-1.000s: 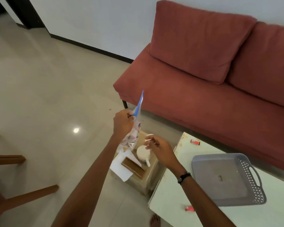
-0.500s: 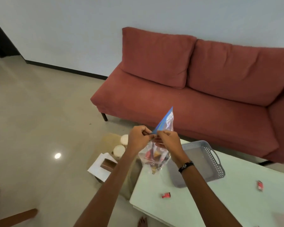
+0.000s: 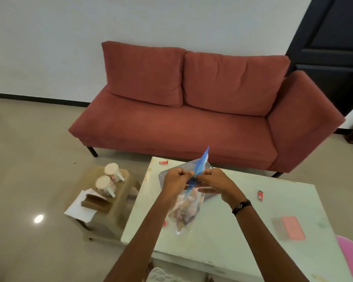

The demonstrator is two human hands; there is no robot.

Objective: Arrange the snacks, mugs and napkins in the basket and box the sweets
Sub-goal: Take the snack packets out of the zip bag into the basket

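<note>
- napkins [image 3: 77, 207]: white sheet(s) on low stool [image 3: 114, 202] left of table, partly under brown box [image 3: 96, 203]. box prob. meant for the sweets; can't tell if it's open.
- mugs x2 [image 3: 107, 185]: white, on the stool beside the box, one behind the other, handles to the right. staged w/in reach, not yet in basket.
- your left hand [image 3: 176, 180]: fingers curled, pinching the blue top strip of snack bag at its left side.
- snack bag [image 3: 186, 210]: clear pouch w/ blue seal, hanging between both hands above table [image 3: 222, 237], in front of basket. held by its top so the contents sag to the bottom; looks like you're pulling the seal apart, or pressing it closed – can't tell which. contents blurred, a mix of pale and brown bits.
- basket [image 3: 164, 176]: grey, perforated wall, on the table's far side. mostly hidden by hands and bag; inside not visible.
- your right hand [image 3: 214, 179]: pinching the same strip from the right, opposite the left; band on the wrist.
- sweets: small red ones scattered on the table – one at far edge [image 3: 163, 162], one at right [image 3: 260, 194], one near the bag [image 3: 165, 223] half hidden by your forearm. none boxed yet.
- pink flat item [image 3: 292, 227]: right on the table, blurred; no id.
</note>
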